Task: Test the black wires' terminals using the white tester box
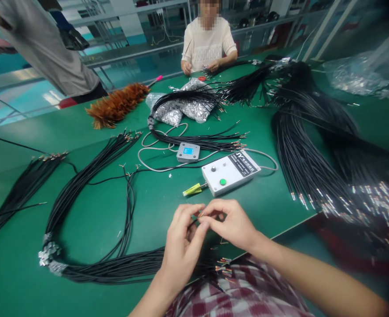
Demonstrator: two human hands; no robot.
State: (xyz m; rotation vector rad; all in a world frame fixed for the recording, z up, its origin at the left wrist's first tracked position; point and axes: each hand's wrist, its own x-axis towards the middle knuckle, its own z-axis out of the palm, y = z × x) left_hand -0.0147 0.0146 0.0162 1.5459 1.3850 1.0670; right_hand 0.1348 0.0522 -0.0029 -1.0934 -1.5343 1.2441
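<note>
Both my hands meet over the near part of the green table, in front of a white control box with a green button and a black knob. My left hand is closed around a black cable. My right hand pinches that cable's stripped end, where small coloured wires show; the fingers hide most of it. A yellow-tagged metal rod sticks out of the box just beyond my fingertips. Below my hands runs a thick bundle of black cables, its bare wire ends near my checked shirt.
A small grey box with a blue display is wired beside the control box. Black cable bundles fill the right side; another bundle lies left. Bags of silvery parts and a brown feather duster lie farther back. A person sits opposite.
</note>
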